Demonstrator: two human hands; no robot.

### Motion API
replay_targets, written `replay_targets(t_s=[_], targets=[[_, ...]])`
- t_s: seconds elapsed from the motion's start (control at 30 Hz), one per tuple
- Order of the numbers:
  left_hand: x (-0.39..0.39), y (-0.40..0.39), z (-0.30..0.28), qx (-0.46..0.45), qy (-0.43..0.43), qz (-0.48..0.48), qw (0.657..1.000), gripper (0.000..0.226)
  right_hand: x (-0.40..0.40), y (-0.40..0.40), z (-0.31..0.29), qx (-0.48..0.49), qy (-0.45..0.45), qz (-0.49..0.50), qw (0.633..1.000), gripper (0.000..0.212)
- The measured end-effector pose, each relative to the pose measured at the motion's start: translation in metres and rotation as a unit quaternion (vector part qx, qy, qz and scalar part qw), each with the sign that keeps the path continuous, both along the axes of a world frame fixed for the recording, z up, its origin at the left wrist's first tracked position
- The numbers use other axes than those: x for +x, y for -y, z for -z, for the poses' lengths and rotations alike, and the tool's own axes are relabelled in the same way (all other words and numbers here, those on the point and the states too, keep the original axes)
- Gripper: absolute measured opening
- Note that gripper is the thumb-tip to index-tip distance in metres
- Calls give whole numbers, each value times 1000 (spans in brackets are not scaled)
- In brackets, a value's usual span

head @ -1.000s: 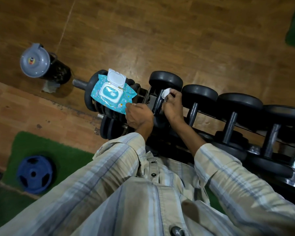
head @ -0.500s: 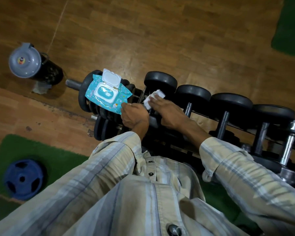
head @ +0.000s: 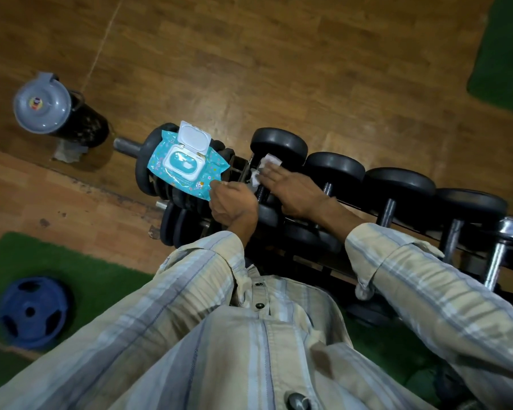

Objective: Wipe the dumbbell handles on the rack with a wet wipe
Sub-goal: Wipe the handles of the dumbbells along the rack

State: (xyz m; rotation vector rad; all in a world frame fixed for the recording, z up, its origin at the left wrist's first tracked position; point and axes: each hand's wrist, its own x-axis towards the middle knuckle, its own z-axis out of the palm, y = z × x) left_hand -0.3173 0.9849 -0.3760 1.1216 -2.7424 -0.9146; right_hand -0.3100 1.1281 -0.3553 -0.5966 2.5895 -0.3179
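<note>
Both hands at work at the centre of the frame: right hand (head: 290, 189) laid over the handle of the first dumbbell (head: 279, 145), fingers fairly straight, pressing the white wet wipe (head: 267, 164) against it; left hand (head: 231, 202) curled just beside it, at the near corner of the wipes pack (head: 184, 165), though whether gripping the pack, the rack (head: 427, 232) or nothing cannot be told. Judged as the wiping of the first handle in the row, with the others to the right apparently yet to do. To do it well: wrap the wipe fully round the bar rather than dabbing the top, run it end to end between the two heads, twist to reach the underside, refold to a clean face before the next bar. Worth bracing the dumbbell with the left hand against rolling in its cradle. Wipe itself small, crumpled, white, partly hidden under the fingers, poking out toward the black rubber head above. Handle mostly covered; only a dark stretch visible below the fingers. Remaining dumbbells running toward the right edge of the frame, black round heads, slim grey bars, a chrome one at the far right. Pack turquoise, printed, white flip lid standing open, resting on stacked weight plates (head: 151, 176) left of centre.
</note>
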Motion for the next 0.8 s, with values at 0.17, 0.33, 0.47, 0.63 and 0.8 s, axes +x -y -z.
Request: replay_targets(t_s=[0.17,0.33,0.47,0.63,0.8], targets=[[0,0,1,3,2,-2,1000,26,12,5,-1,-60,11,-81,995,83],[0,0,0,6,0,-2,1000,25,0,-14,6,-6,-34,18,999,91],[1,0,1,4,-2,4,1000,27,8,-11,9,-27,-33,45,998,97],[0,0,0,9,-6,-4,1000,26,40,-10,2,-198,67,70,975,95],[1,1,-1,14,-19,-3,1000,28,52,0,8,-261,128,267,919,92]])
